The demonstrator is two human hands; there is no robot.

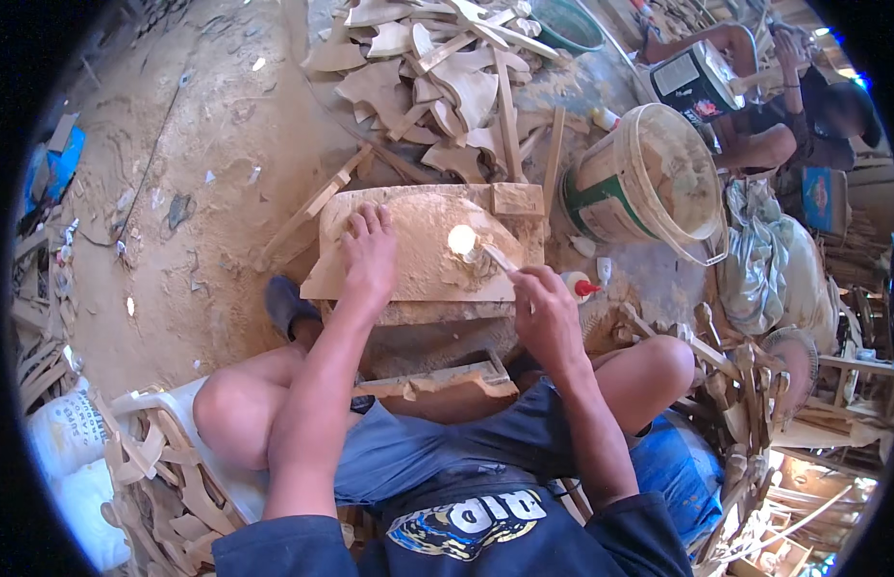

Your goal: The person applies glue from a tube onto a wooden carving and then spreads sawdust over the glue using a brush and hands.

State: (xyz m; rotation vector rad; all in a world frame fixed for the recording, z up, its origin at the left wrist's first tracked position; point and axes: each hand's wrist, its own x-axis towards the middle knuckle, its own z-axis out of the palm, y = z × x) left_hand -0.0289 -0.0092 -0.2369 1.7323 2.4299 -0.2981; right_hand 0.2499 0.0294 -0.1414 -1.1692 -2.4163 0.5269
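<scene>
A pale wooden board (418, 285), dusted with sawdust, lies on a low wooden work block (399, 313) in front of me. My left hand (370, 252) rests on the board's left part, fingers stretched out and holding nothing. My right hand (549, 313) is closed around a thin flat stick (501, 258). The stick's tip reaches into a small clump of sawdust (476, 264) right of the board's middle, beside a bright spot of light. A white bottle with a red cap (574, 286) stands just right of my right hand.
Carved wooden pieces (456, 91) are heaped beyond the block. A dusty bucket (615, 188) stands to the right, near a small white bottle (604, 267). A small wood block (517, 199) sits at the far right corner. Another person (803, 125) sits at upper right.
</scene>
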